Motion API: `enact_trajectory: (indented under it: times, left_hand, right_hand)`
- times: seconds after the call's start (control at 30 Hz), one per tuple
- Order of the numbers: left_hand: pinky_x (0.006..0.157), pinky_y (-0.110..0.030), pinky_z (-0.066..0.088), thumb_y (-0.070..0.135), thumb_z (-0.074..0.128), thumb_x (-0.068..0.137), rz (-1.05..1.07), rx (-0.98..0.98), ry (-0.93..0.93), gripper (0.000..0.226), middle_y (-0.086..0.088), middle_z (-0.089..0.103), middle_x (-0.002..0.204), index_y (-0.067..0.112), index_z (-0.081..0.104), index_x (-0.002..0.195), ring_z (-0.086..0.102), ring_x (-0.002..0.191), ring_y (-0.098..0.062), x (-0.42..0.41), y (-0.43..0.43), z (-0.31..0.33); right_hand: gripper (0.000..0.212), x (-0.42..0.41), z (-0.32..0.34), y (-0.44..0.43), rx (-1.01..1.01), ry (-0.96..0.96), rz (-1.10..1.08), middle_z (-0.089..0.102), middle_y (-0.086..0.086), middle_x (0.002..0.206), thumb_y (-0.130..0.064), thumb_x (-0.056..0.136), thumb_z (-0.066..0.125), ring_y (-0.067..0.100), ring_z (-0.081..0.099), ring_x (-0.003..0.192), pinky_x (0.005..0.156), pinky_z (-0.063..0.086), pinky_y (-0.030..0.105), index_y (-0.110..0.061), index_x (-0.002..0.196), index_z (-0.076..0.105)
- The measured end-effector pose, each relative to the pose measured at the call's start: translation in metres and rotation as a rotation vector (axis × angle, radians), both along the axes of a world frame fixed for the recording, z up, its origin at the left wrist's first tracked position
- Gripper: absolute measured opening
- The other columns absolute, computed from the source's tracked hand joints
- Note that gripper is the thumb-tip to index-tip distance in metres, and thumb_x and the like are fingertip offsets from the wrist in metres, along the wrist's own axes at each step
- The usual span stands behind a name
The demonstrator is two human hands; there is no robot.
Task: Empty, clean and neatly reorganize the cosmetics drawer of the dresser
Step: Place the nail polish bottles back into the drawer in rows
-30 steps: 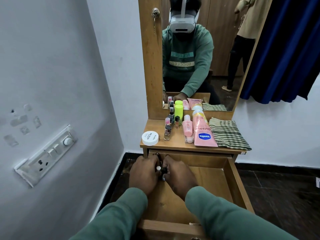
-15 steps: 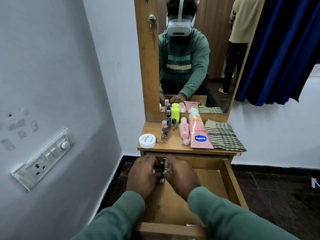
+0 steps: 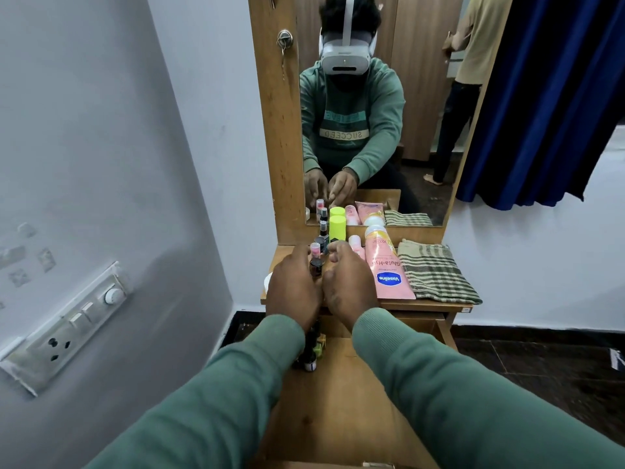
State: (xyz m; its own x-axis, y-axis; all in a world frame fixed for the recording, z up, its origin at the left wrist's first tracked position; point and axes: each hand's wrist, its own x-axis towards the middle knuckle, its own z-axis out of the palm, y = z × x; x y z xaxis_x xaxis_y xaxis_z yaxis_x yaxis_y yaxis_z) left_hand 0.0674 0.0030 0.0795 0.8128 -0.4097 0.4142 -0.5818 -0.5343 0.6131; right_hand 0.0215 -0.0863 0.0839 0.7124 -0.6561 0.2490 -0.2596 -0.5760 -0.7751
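Note:
My left hand (image 3: 292,286) and my right hand (image 3: 348,282) are both raised over the wooden dresser top (image 3: 436,303), side by side. The left hand's fingers curl against a small dark nail polish bottle (image 3: 316,268), with a pink-capped bottle (image 3: 315,249) just behind it. My right hand hangs loosely curled with nothing visible in it. Below my wrists the open drawer (image 3: 338,401) holds several small bottles (image 3: 311,350) grouped at its back left. Behind the hands stand a neon-green bottle (image 3: 337,228), a pink Vaseline tube (image 3: 389,272) and a smaller pink tube (image 3: 355,245).
A folded striped cloth (image 3: 436,272) lies on the right of the dresser top. A white jar (image 3: 268,282) peeks out left of my left hand. The mirror (image 3: 422,96) rises behind, a wall with a switch panel (image 3: 67,330) is close on the left, and a blue curtain (image 3: 548,96) hangs right.
Both hands have lifted out of the drawer, leaving the small bottles there, and moved up over the dresser top to the nail polish bottles. The camera tilted up.

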Motion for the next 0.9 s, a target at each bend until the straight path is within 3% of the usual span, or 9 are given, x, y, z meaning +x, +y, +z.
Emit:
enact_trajectory:
  times: [0.13,0.37,0.63,0.8,0.9]
  left_hand:
    - [0.081,-0.046,0.059,0.013,0.069,0.091,0.036,0.018,0.014,0.028,-0.006,0.073,0.105,0.022,0.059,0.115,0.066,0.093,-0.029,0.011,-0.011,-0.003]
    - [0.078,-0.043,0.059,0.007,0.066,0.092,0.050,-0.012,0.032,0.020,-0.001,0.073,0.095,0.023,0.062,0.104,0.065,0.084,-0.024,0.005,-0.003,-0.008]
    - [0.077,-0.028,0.061,0.006,0.074,0.089,-0.131,-0.056,0.120,0.023,0.014,0.073,0.087,0.028,0.071,0.095,0.069,0.081,-0.001,-0.022,0.054,-0.002]
    - [0.076,-0.030,0.060,-0.004,0.077,0.081,-0.151,-0.025,0.252,0.029,0.011,0.075,0.078,0.025,0.072,0.085,0.070,0.075,0.000,-0.044,0.091,-0.030]
    - [0.073,-0.027,0.057,0.001,0.078,0.082,-0.120,0.061,0.291,0.027,0.010,0.072,0.078,0.026,0.068,0.086,0.067,0.074,0.000,-0.055,0.099,-0.044]
  right_hand:
    - [0.033,0.009,-0.005,-0.007,0.013,0.006,-0.007,0.071,0.002,0.102,0.001,0.092,0.061,0.021,0.068,0.095,0.085,0.059,0.037,-0.018,0.120,0.061]
    - [0.020,0.004,-0.024,-0.004,0.030,-0.012,0.042,0.070,-0.008,0.086,-0.002,0.096,0.060,0.009,0.066,0.081,0.075,0.058,0.027,-0.020,0.103,0.065]
    - [0.019,-0.048,-0.018,0.015,0.143,-0.031,0.197,0.074,-0.010,0.086,-0.005,0.096,0.063,0.003,0.069,0.080,0.074,0.058,0.024,-0.023,0.098,0.069]
    - [0.021,-0.071,-0.057,0.042,0.241,0.070,0.284,0.077,-0.006,0.087,-0.006,0.090,0.068,0.008,0.073,0.082,0.077,0.064,0.036,-0.026,0.095,0.071]
    - [0.018,-0.074,-0.077,0.051,0.224,0.100,0.310,0.076,-0.005,0.086,-0.009,0.088,0.071,0.010,0.072,0.081,0.079,0.062,0.038,-0.027,0.091,0.072]
